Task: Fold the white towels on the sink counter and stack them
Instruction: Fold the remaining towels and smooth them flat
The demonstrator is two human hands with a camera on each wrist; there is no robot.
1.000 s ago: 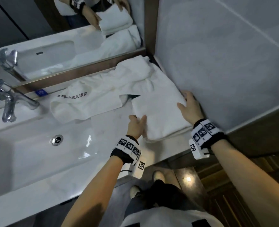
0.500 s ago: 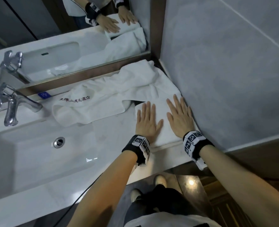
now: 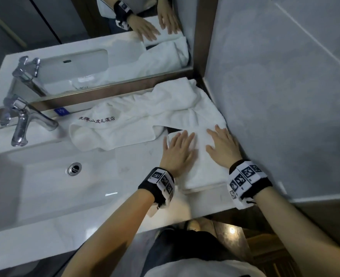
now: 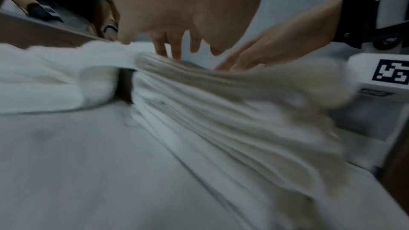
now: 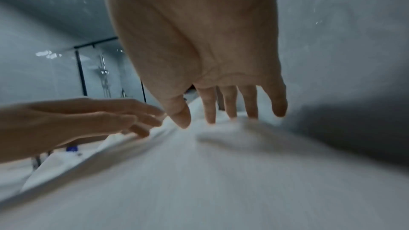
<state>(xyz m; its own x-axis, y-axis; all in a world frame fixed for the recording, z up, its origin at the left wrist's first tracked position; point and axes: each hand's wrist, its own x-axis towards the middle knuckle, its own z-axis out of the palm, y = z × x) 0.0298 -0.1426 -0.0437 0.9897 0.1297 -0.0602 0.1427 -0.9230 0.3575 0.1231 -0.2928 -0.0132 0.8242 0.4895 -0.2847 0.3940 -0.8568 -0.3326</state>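
Flat and spread, both my left hand (image 3: 178, 150) and right hand (image 3: 222, 145) press the folded towel (image 3: 200, 166) at the counter's (image 3: 125, 170) right end (wall side); a loose towel (image 3: 113, 132), apparently unfolded, lies behind.

Both wrist views are smeared by motion blur: the folded towel (image 4: 232, 120) shows only as streaks, its layers impossible to count. In the head view, the left hand (image 3: 178, 151) and right hand (image 3: 223, 145) cover much of its top.
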